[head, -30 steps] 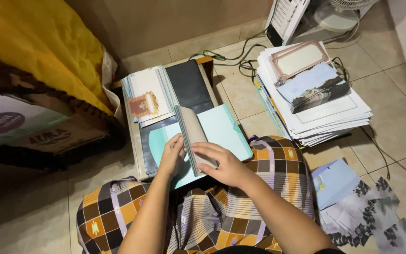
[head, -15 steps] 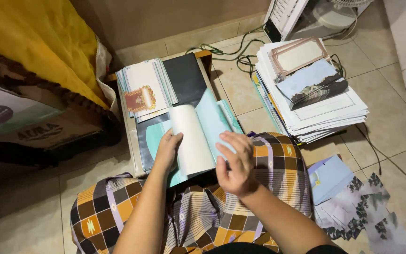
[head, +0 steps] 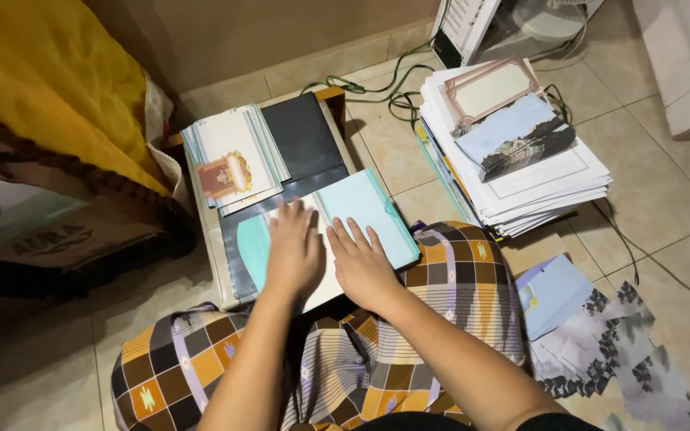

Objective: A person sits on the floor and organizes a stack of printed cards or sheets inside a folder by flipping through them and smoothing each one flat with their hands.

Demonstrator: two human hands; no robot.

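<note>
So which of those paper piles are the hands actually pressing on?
The pale teal folded sheet on the low table. Both the left hand and right hand lie flat on it; the small stack behind and the tall floor stack lie untouched.

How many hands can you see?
2. The left hand lies flat on the white card on the low table; the right hand presses flat right beside it, next to the light blue card.
</note>
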